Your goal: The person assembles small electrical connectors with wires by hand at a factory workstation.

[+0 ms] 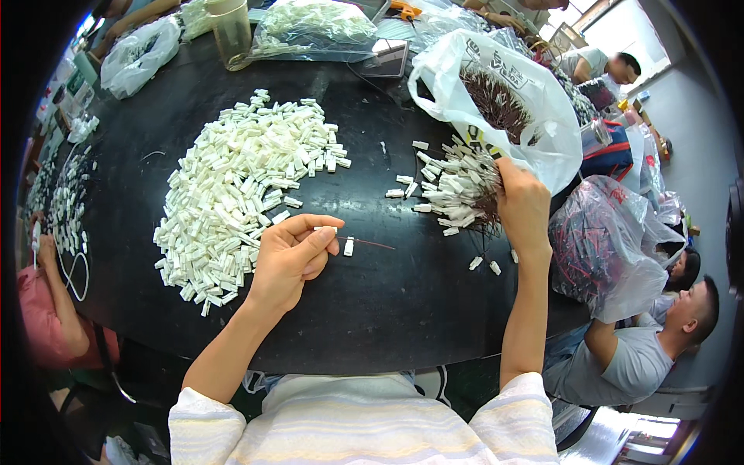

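Note:
My left hand [291, 252] is closed in a pinch on a small white plastic connector [326, 229]. A thin dark-red wire [370, 243] stretches right from its fingertips. Just right of these fingers, a loose white connector [349, 246] lies on the black table. To the left spreads a large pile of white connectors [240, 186]. My right hand [523, 201] is at a bundle of brown wires with white connectors on their ends [457, 186], beside the plastic bag's mouth. Its fingers curl down into the wires; their tips, and whatever they grip, are hidden.
The white plastic bag [434, 70] holds more brown wires [496, 101]. A clear bag of reddish wires [604, 248] sits at the table's right edge. Farther back stand a clear plastic cup [230, 35] and a bag of white connectors [314, 31]. Other people sit around the table.

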Demonstrator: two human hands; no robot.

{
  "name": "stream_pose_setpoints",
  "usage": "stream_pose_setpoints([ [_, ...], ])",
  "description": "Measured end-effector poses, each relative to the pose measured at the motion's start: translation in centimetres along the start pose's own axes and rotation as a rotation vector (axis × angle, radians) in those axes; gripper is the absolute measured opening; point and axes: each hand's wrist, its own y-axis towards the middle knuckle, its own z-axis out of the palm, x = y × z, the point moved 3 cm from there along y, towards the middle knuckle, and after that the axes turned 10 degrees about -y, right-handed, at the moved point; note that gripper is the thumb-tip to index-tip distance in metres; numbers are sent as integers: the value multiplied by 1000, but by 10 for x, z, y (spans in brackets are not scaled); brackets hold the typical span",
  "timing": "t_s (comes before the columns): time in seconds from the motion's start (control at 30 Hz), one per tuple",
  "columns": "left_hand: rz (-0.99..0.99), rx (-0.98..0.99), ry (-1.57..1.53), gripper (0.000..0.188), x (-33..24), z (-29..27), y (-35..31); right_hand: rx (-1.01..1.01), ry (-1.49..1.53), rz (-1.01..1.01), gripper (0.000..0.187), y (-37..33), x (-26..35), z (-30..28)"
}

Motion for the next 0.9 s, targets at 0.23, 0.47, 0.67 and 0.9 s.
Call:
stream_pose_setpoints([
  [0.23,-62,29,-44,16,8,3,-1,-110,578,84,26,-19,46,-26],
  [0.47,-122,55,-72,18,19,8,-4,271,1113,2,30,-48,129,0],
  [0.67,-332,120,-310,23,21,-3,1,505,1406,582,7,-63,121,16],
  [0.9,-304,123,-104,19,20,5,3,546,1584,718,8,-68,112,22],
])
